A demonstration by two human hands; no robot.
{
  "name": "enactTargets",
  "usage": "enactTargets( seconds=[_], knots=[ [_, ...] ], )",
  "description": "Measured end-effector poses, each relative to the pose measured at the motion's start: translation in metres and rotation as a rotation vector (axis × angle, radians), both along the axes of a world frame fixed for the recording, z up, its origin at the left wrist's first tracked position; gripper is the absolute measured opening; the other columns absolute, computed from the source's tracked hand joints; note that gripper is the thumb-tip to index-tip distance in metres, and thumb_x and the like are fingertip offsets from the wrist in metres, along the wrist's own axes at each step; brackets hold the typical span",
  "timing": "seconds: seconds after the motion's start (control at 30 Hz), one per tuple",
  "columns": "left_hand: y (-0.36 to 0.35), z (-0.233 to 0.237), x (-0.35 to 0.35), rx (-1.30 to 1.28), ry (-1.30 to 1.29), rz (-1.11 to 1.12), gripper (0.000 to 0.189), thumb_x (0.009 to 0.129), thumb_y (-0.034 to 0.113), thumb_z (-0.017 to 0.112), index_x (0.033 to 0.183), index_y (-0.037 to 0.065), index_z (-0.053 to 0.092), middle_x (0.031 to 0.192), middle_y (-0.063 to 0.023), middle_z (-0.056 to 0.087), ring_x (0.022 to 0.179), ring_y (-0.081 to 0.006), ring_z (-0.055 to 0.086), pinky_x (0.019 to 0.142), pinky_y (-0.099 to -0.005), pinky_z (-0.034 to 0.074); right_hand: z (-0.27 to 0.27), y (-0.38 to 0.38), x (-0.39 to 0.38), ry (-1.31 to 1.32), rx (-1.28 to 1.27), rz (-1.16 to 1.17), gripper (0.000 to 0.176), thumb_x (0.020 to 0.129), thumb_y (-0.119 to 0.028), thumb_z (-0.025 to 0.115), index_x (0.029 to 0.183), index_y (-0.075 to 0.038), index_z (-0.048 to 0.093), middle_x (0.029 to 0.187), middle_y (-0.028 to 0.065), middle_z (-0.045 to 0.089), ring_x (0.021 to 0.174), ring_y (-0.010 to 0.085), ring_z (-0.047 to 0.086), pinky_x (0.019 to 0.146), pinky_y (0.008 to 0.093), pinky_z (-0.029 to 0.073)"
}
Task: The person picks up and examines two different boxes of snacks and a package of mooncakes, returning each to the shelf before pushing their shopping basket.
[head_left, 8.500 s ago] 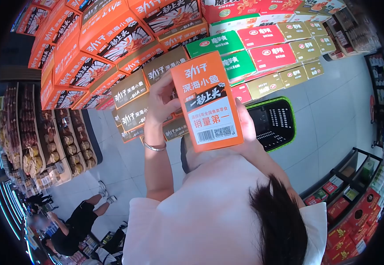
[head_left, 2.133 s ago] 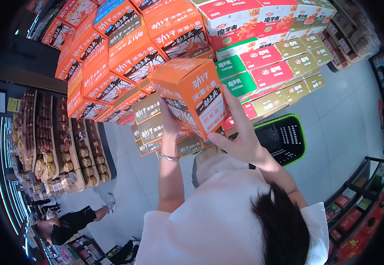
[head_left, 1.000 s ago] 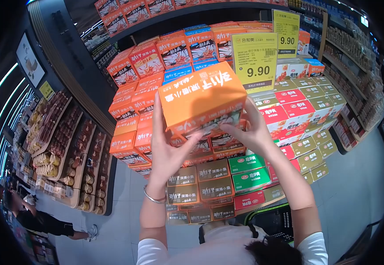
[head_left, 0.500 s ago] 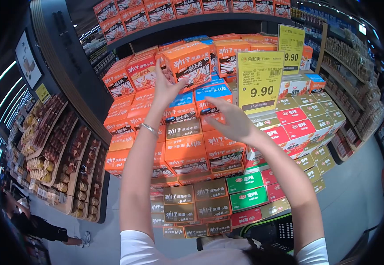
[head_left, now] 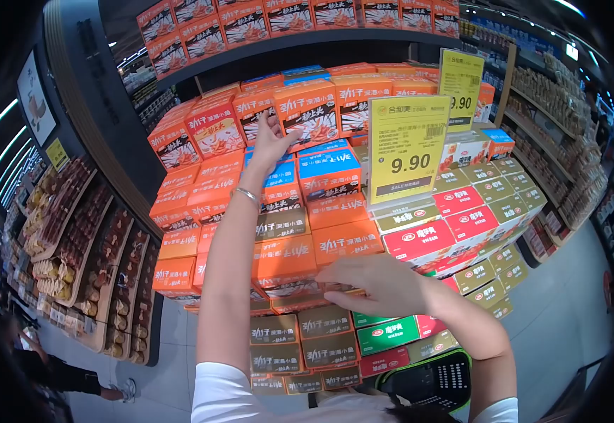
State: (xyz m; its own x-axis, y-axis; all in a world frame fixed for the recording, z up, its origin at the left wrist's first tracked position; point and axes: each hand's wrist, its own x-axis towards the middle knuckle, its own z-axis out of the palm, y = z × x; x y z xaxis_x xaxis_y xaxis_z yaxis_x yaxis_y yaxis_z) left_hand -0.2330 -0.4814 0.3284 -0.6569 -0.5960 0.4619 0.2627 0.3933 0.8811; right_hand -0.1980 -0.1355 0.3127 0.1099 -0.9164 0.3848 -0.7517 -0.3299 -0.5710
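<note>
The left hand [head_left: 270, 146] reaches over the stepped stack [head_left: 286, 261] to an orange box [head_left: 308, 113] standing upright in a row towards the stack's back edge, left of the tall price sign [head_left: 409, 151]. Its fingers are parted along the box's left side, with the thumb by the lower front; that open spread would suit steadying a box by its edge more than clasping it, though whether skin presses on card I cannot tell. The box's printed front faces the person, roughly in line with its neighbours, presumably so that the name reads at a glance. The blue-topped boxes [head_left: 329, 163] sit lower, just in front, and the step seems meant to leave the row behind visible.

The right hand [head_left: 374, 282] holds nothing; it hangs loosely curled over the stack's front, above the brown boxes [head_left: 275, 358] at the near edge (held low and out of the way, perhaps, since the other arm does the reaching). Below it, by the right part of the near edge, is a black basket [head_left: 451, 377] with a green rim
</note>
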Motion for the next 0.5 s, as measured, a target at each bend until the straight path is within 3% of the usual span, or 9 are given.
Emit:
enactTargets(
  seconds=[0.1,0.23,0.3,0.4,0.47,0.5],
  knots=[
    [-0.01,-0.01,-0.006,-0.081,0.047,0.012,0.092,0.075,0.0,0.077,0.145,-0.004,0.017,0.129,-0.0167,0.051,0.116,-0.0214,0.055,0.093,-0.031,0.051,-0.001,0.015,0.009,0.084,0.03,0.025,0.031,0.094,-0.026,0.055,0.114,-0.003,0.06,0.092,0.0123,0.062,0.084,0.029,0.063,0.071,0.0384,0.052],
    [0.006,0.006,0.007,-0.04,-0.099,-0.052,0.073,0.076,-0.001,0.075,0.137,-0.006,0.035,0.125,-0.0164,0.056,0.117,-0.0198,0.055,0.092,-0.0292,0.051,-0.011,0.025,0.018,0.157,-0.052,0.122,0.033,0.093,-0.025,0.056,0.118,-0.002,0.057,0.091,0.0115,0.061,0.086,0.0283,0.063,0.071,0.0402,0.053],
    [0.008,0.006,0.005,-0.006,-0.159,-0.032,0.068,0.076,-0.001,0.074,0.135,-0.007,0.04,0.123,-0.0161,0.058,0.117,-0.019,0.056,0.092,-0.0279,0.051,-0.016,0.029,0.025,0.091,-0.005,0.15,0.03,0.093,-0.025,0.056,0.111,-0.002,0.058,0.09,0.0111,0.061,0.084,0.0279,0.063,0.07,0.0395,0.053],
    [-0.013,-0.02,-0.015,-0.118,-0.014,0.067,0.068,0.075,0.007,0.077,0.132,-0.007,0.042,0.123,-0.0181,0.057,0.115,-0.0229,0.057,0.096,-0.0317,0.048,-0.031,0.031,0.035,0.191,-0.038,0.155,0.024,0.092,-0.023,0.056,0.103,-0.003,0.058,0.089,0.0101,0.061,0.081,0.0269,0.063,0.069,0.0382,0.053],
    [-0.021,-0.032,-0.026,-0.422,-0.082,0.446,0.068,0.073,0.018,0.079,0.127,-0.007,0.046,0.12,-0.021,0.058,0.112,-0.0295,0.058,0.095,-0.0376,0.047,-0.037,0.033,0.043,0.227,-0.05,0.155,0.022,0.092,-0.023,0.056,0.099,-0.003,0.057,0.087,0.0095,0.061,0.08,0.0262,0.063,0.068,0.0375,0.053],
    [-0.015,-0.031,-0.023,-0.425,-0.086,0.445,0.068,0.073,0.018,0.079,0.127,-0.007,0.046,0.12,-0.021,0.058,0.112,-0.0295,0.058,0.095,-0.0376,0.047,-0.04,0.034,0.047,0.265,-0.062,0.155,0.02,0.092,-0.023,0.056,0.096,-0.003,0.057,0.085,0.009,0.061,0.079,0.0255,0.063,0.067,0.0368,0.053]
  ],
)
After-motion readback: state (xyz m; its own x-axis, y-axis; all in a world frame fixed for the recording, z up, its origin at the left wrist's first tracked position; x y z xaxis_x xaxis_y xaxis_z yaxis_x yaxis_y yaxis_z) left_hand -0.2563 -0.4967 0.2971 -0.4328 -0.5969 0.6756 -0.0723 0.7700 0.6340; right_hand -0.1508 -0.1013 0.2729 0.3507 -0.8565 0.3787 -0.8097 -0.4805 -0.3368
